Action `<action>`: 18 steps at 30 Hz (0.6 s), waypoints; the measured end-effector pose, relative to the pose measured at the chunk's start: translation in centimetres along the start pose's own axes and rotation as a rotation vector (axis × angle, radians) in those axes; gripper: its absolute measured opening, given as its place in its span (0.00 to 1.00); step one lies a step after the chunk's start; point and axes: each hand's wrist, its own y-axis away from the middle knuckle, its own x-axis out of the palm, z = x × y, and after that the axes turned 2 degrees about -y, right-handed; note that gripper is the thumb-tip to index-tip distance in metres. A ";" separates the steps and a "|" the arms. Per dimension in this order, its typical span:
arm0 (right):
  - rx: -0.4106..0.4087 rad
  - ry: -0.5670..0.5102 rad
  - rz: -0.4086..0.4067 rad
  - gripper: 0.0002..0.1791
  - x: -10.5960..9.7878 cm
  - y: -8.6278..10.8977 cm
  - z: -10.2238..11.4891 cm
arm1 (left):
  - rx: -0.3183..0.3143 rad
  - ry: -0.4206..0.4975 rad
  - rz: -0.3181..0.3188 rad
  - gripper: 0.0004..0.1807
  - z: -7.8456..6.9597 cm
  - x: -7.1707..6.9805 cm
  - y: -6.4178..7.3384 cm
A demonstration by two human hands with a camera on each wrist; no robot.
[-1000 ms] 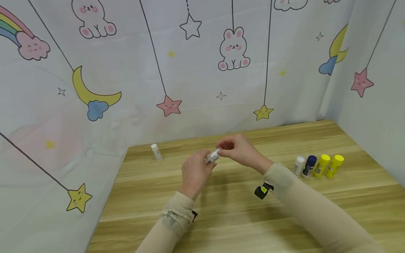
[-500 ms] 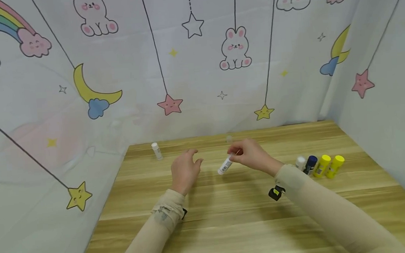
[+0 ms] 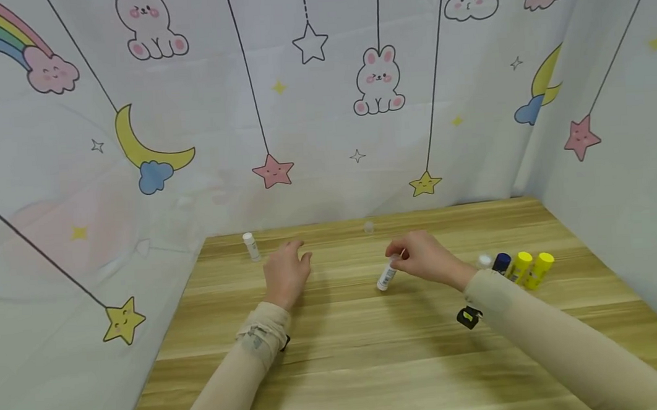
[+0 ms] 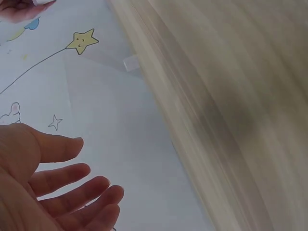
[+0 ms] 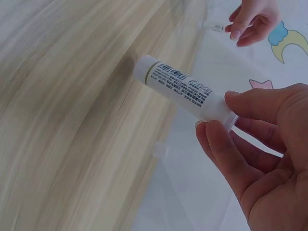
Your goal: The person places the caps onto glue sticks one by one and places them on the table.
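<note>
My right hand (image 3: 427, 258) pinches a white glue stick (image 3: 387, 276) by one end, between thumb and fingertips. In the right wrist view the glue stick (image 5: 175, 89) slants, its printed label and barcode facing the camera. A small translucent cap (image 3: 369, 227) sits near the table's back edge. My left hand (image 3: 285, 273) hovers over the left part of the table, fingers relaxed and holding nothing; its spread fingers also show in the left wrist view. Just beyond it, another white glue stick (image 3: 251, 247) stands upright at the back left.
On the right, a row of glue sticks stands upright: a white one (image 3: 484, 261), a dark blue one (image 3: 501, 263) and two yellow ones (image 3: 539, 271). My right wrist partly covers the white one. A patterned curtain (image 3: 324, 125) hangs behind the wooden table (image 3: 337, 365).
My left hand has let go of the glue stick and moved left. The right hand has carried the glue stick right. The translucent cap now shows on the table at the back.
</note>
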 end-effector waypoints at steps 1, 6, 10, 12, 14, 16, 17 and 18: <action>-0.001 0.012 0.004 0.07 -0.1 0.1 -0.1 | -0.004 -0.006 -0.001 0.15 0.3 0.0 -0.2; 0.004 0.073 0.018 0.08 -0.7 0.8 -0.5 | -0.038 -0.018 -0.003 0.15 1.6 0.1 -0.6; -0.005 0.104 0.022 0.08 -1.4 1.4 -0.8 | -0.051 -0.020 -0.015 0.14 2.3 -0.1 -0.8; -0.003 0.109 0.026 0.09 -1.9 1.7 -1.0 | -0.057 -0.021 -0.024 0.13 2.7 -0.2 -1.0; 0.005 0.118 0.032 0.09 -2.3 2.0 -1.2 | -0.065 -0.022 -0.031 0.13 3.0 -0.3 -1.1; 0.013 0.125 0.038 0.09 -2.6 2.3 -1.5 | -0.078 -0.027 -0.029 0.13 3.4 -0.4 -1.2; 0.022 0.130 0.042 0.09 -2.8 2.4 -1.7 | -0.085 -0.030 -0.027 0.13 3.7 -0.4 -1.2; 0.032 0.134 0.045 0.09 -2.9 2.5 -1.8 | -0.092 -0.031 -0.023 0.13 3.9 -0.4 -1.3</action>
